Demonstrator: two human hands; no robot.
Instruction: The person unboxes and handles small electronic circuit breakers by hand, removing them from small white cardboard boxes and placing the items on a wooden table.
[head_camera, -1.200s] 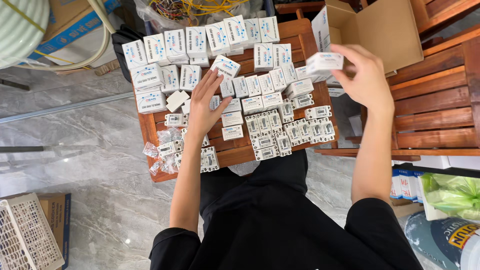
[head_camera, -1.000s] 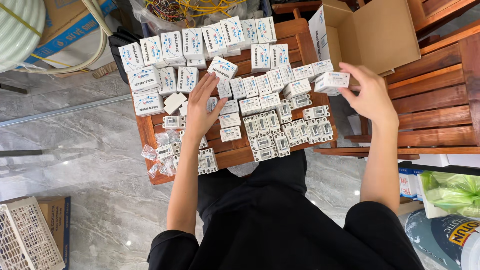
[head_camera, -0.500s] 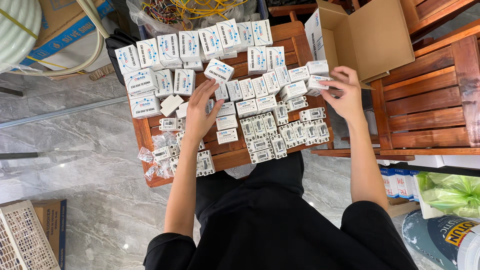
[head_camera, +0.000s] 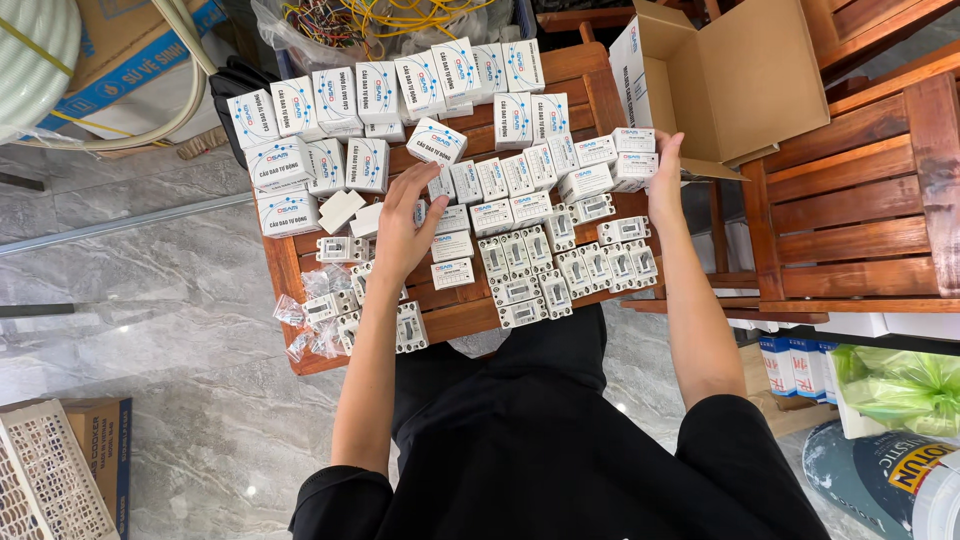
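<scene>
Head view shows a small white box (head_camera: 634, 170) at the table's (head_camera: 470, 315) right edge, pressed by the right hand (head_camera: 664, 185) against a stack just left of the open carton (head_camera: 735, 80), while the left hand (head_camera: 405, 225) lies loose, fingers spread, on boxes (head_camera: 450, 215) mid-table.

**White boxes on reddish-brown wood**

The small boxes (head_camera: 362, 160) are white with blue printing and thin blue curved lines. The unboxed devices (head_camera: 560, 268) are pale grey-white with dark fronts. The surface (head_camera: 455, 318) is reddish-brown slatted wood, like the chair (head_camera: 860, 210). The carton (head_camera: 740, 75) is plain tan cardboard inside. The floor (head_camera: 150, 300) is grey veined marble. The sleeves (head_camera: 730, 450) are black.
</scene>
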